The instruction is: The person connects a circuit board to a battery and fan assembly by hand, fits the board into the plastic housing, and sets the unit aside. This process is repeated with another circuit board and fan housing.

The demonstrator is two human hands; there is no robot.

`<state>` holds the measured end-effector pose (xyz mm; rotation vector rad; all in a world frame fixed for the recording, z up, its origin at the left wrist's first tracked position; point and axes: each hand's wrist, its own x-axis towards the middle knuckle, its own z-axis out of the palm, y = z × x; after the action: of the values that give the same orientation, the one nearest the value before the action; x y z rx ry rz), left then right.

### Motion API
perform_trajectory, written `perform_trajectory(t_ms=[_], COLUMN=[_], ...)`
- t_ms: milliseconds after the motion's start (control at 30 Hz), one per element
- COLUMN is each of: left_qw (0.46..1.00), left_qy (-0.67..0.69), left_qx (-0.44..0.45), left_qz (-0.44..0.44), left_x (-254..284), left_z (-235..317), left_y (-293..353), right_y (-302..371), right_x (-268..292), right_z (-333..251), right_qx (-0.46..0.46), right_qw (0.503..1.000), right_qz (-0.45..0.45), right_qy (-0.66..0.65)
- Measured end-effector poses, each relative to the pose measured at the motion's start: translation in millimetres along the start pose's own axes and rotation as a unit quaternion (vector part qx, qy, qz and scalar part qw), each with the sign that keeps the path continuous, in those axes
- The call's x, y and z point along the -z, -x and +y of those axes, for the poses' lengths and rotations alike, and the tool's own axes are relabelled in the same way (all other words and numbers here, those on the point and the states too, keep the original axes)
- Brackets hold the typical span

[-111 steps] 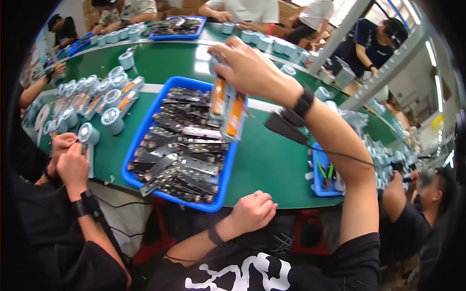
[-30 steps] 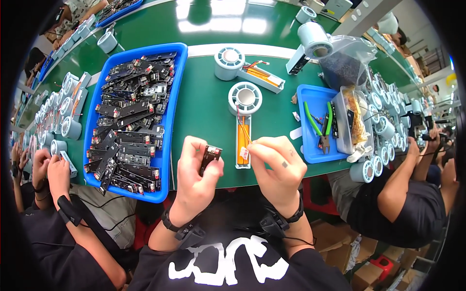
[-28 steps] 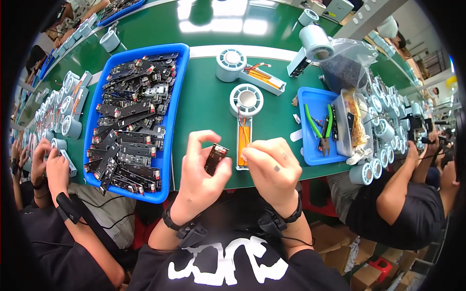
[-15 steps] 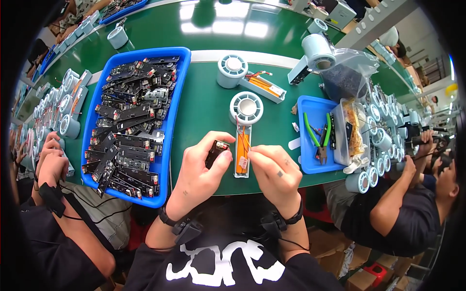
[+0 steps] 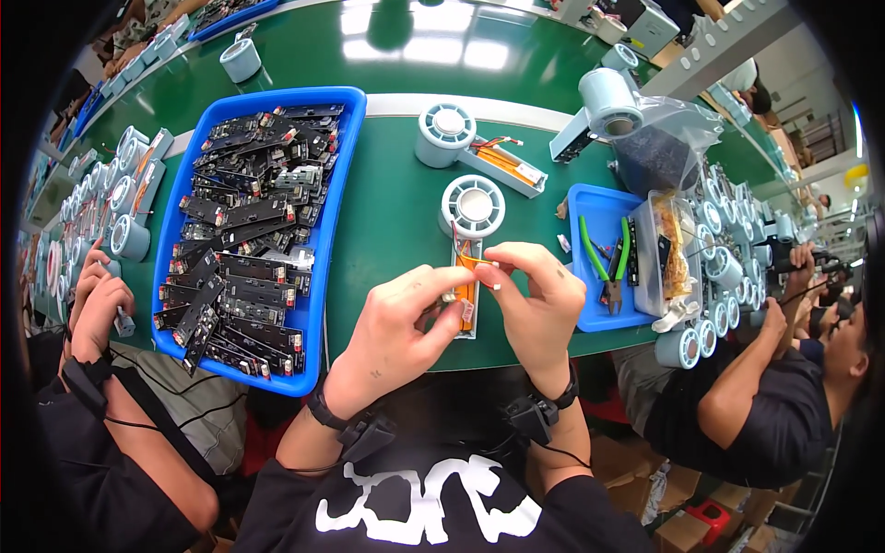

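Note:
A light-blue handheld fan lies on the green table in front of me, its handle open toward me with an orange battery inside. My left hand is closed on a small circuit board, now mostly hidden by the fingers, just over the handle. Thumb and forefinger of my right hand pinch thin red and yellow wires that come from the fan. A small white connector shows below those fingertips. Both hands are close together and cover much of the handle.
On the left stands a blue tray heaped with circuit boards. A second open fan lies behind. To the right, a blue tray holds green-handled pliers beside a clear plastic box. Co-workers sit on both sides.
My left hand has moved right, to the handle, and turned so the board is mostly hidden. My right hand has risen slightly, lifting the wires. The fan has shifted slightly right.

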<state>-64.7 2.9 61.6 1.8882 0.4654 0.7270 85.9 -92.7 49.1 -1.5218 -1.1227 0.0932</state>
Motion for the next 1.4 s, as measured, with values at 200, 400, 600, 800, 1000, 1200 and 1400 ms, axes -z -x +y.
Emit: perform_trajectory(t_ms=[200, 400, 600, 800, 1000, 1200, 1400], left_qw=[0.998, 0.997, 0.974, 0.960, 0.944, 0.949, 0.956], left_qy=[-0.041, -0.005, 0.191, 0.239, 0.286, 0.270, 0.243], left_qx=[-0.023, -0.023, 0.123, 0.144, 0.165, 0.161, 0.158], left_qz=[-0.052, -0.070, 0.011, 0.003, 0.013, 0.028, 0.039], left_x=[5.5, 17.1, 19.8, 10.9, 1.0, -2.3, -4.9], left_z=[-1.2, -7.4, -4.1, -15.7, -14.6, -12.8, -11.6], left_y=[1.8, 8.6, 10.2, 11.4, 9.7, 8.7, 12.2], right_y=[-17.7, -33.2, -26.7, -23.3, -22.5, -21.6, -17.8], right_x=[-1.0, 1.2, -9.2, -10.1, -7.8, -11.7, -12.5], right_z=[-7.0, -5.3, -5.2, -7.0, -0.3, 2.4, 3.9], right_qx=[-0.056, -0.128, -0.084, -0.014, 0.060, 0.150, 0.195], right_qw=[0.992, 0.956, 0.984, 0.993, 0.994, 0.985, 0.972], right_qz=[-0.084, -0.214, -0.134, -0.109, -0.096, -0.072, -0.081], right_qy=[-0.080, -0.157, -0.080, -0.033, -0.006, 0.046, 0.108])
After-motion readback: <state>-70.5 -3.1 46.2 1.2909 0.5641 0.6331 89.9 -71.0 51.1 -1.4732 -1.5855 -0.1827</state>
